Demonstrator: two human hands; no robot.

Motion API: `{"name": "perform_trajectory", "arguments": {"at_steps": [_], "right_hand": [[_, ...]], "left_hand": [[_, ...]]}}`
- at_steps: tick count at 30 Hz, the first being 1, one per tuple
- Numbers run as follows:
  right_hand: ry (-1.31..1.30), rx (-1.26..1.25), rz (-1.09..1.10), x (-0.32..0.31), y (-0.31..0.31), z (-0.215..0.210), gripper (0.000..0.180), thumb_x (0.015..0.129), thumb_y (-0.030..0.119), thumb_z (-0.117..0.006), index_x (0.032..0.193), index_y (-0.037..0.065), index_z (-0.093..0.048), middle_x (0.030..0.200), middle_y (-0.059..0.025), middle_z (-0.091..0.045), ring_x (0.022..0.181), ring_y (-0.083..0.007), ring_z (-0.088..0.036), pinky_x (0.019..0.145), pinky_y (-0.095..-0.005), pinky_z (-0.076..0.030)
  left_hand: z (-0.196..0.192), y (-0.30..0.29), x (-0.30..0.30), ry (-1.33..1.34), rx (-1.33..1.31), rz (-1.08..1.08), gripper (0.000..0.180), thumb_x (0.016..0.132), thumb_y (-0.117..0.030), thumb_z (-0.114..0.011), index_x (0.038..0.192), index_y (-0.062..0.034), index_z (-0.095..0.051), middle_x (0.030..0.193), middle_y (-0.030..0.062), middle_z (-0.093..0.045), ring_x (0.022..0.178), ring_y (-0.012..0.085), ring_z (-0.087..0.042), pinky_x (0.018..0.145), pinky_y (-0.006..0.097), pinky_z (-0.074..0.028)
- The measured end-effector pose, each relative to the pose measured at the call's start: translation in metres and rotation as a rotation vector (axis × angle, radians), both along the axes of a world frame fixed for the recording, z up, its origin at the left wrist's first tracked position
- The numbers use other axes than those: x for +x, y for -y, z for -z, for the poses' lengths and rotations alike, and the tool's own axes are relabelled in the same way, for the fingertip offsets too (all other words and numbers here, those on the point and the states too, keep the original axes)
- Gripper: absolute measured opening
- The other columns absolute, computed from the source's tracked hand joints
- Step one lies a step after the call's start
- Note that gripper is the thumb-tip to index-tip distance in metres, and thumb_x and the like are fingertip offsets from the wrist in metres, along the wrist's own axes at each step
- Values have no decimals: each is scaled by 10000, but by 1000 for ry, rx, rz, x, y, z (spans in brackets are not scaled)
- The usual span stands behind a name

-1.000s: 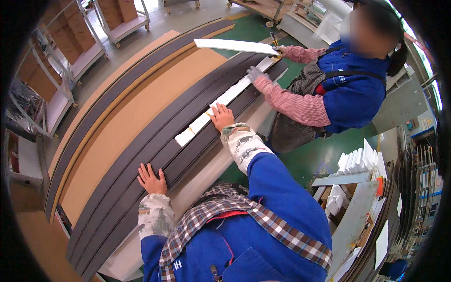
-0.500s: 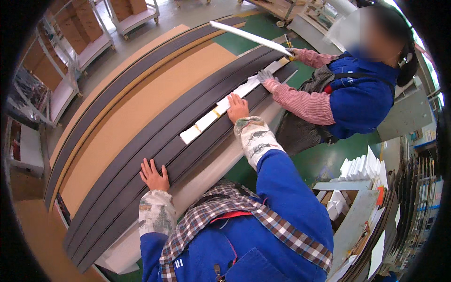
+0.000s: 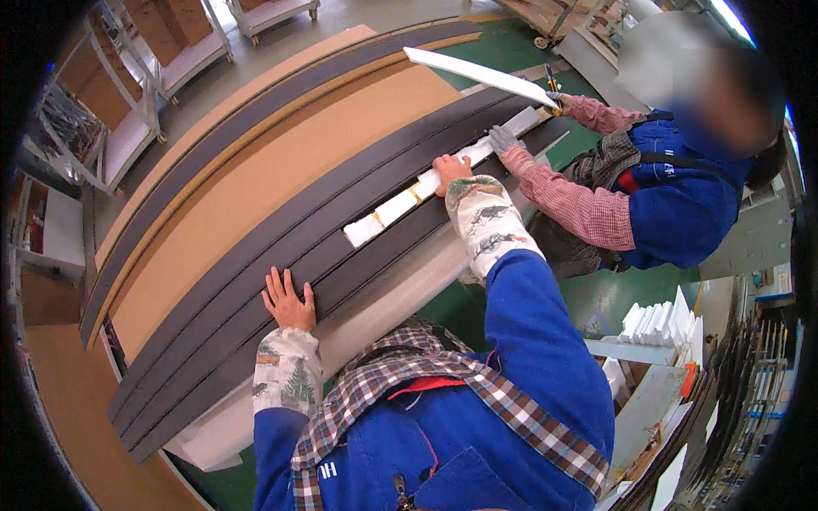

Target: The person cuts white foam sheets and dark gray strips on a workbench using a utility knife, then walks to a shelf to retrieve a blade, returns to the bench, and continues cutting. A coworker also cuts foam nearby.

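Right hand (image 3: 453,173) farther along one white strip (image 3: 396,207), grip unclear; left hand (image 3: 290,302) wide.

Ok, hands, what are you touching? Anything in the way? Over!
Left hand spread on dark boards. Right hand on row of white pieces. Co-worker's gloved hand close by, possibly in the way.

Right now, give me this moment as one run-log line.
left hand: spread on dark panels | right hand: on white strip | co-worker: holding another white strip
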State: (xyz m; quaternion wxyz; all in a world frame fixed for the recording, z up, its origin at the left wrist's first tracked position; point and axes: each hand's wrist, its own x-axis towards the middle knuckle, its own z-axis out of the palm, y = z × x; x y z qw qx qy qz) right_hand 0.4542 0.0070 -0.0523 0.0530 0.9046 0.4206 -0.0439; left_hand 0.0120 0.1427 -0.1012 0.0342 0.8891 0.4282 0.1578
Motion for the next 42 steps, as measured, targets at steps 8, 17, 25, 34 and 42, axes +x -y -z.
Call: {"name": "perform_trajectory", "arguments": {"at_steps": [8,17,25,34,42], "right_hand": [[-96,65,-70,9,5,1,640,537,316,-748,1141,193,-576,1131,-16,-555,1153,-222,-484,1013,-490,-272],[-129,64,-199,20,5,12,615,559,325,-727,1151,234,-587,1104,-17,-572,1117,-227,-509,938,-469,-326],[-256,55,-281,41,17,3,625,623,137,-679,1235,182,-565,1221,-111,-567,1157,-320,-516,1049,-423,-339],[46,65,-120,42,101,-24,453,721,147,-607,1170,98,-579,1185,-166,-586,1132,-352,-529,1056,-423,-313],[271,-98,-298,90,142,-8,323,797,179,-554,1102,79,-588,1143,-180,-594,1073,-336,-567,993,-384,-380]], "left_hand": [[-3,2,0,9,-36,-3,530,905,-375,-501,1349,-92,-443,1516,107,-265,1401,293,-226,1127,494,-155],[0,0,-1,20,-33,-4,534,896,-371,-520,1350,-100,-445,1512,105,-272,1398,294,-231,1126,493,-158],[2,-1,0,5,-48,-6,533,894,-368,-521,1349,-100,-450,1516,99,-267,1397,298,-233,1126,493,-160],[-2,0,1,-12,-27,-5,531,912,-376,-494,1359,-96,-437,1520,93,-263,1401,285,-231,1134,476,-150],[-3,0,2,-18,-24,8,521,911,-356,-519,1355,-93,-446,1512,95,-289,1394,286,-254,1128,473,-173]]}}
